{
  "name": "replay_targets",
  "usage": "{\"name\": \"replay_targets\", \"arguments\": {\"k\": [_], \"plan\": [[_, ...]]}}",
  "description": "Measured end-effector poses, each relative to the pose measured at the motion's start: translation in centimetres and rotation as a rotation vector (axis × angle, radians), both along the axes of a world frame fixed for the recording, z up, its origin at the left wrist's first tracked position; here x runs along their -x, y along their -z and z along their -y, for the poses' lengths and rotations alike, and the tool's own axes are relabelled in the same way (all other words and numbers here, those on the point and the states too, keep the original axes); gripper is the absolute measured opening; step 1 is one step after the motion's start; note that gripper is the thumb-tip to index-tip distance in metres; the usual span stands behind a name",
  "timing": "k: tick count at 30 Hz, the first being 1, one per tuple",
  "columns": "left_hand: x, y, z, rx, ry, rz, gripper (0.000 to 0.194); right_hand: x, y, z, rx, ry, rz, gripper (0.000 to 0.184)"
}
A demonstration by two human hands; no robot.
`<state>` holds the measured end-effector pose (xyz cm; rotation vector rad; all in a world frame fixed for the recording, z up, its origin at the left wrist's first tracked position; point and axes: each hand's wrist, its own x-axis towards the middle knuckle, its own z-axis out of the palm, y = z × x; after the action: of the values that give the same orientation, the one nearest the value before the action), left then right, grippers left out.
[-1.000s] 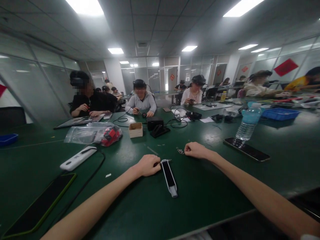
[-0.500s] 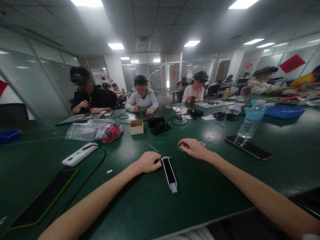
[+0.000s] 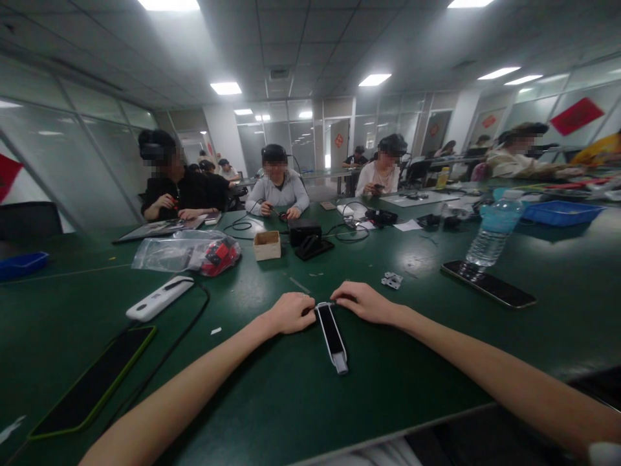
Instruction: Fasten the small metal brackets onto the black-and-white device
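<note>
A long, narrow device with a white frame, black middle and grey end piece (image 3: pixel 333 336) lies on the green table in front of me; its exact kind is unclear. My left hand (image 3: pixel 291 312) is closed, fingers curled and thumb tip at the device's far left corner. On the other side, my right hand (image 3: pixel 363 302) has its fingers pinched together by the far right corner. Whatever small piece sits between those fingertips is too small to make out. Beyond the right hand lies a little group of small silvery metal parts (image 3: pixel 392 279).
At right, a water bottle (image 3: pixel 491 236) stands by a black phone (image 3: pixel 488 285), with a blue tray (image 3: pixel 563 213) behind. Leftward are a green-edged phone (image 3: pixel 94 382), a white power bank (image 3: pixel 160 299) with a cable, and a plastic bag (image 3: pixel 169 252). Ahead stands a small box (image 3: pixel 266 246); several people sit beyond.
My right hand has left the small metal parts and come left and nearer, to the device's far end. The left hand stays at the device's corner. The view has shifted slightly.
</note>
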<state>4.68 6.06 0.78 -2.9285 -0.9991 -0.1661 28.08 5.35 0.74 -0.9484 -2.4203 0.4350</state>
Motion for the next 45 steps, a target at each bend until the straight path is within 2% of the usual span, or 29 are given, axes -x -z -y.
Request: {"name": "replay_targets", "arguments": {"k": [8, 22, 28, 45], "plan": [[-0.13, -0.2, 0.15, 0.01, -0.019, -0.015, 0.023, -0.17, -0.11, 0.06, 0.078, -0.005, -0.006, 0.018], [-0.1, -0.29, 0.25, 0.024, -0.025, -0.011, 0.021, 0.31, 0.07, 0.28, 0.035, 0.004, -0.032, 0.017], [-0.21, -0.47, 0.39, 0.012, -0.044, -0.029, 0.022, 0.5, 0.41, 0.27, 0.072, 0.006, -0.067, 0.019], [0.0, -0.32, 0.3, -0.005, 0.0, 0.01, 0.023, 0.45, 0.39, 0.22, 0.047, -0.006, -0.052, 0.019]]}}
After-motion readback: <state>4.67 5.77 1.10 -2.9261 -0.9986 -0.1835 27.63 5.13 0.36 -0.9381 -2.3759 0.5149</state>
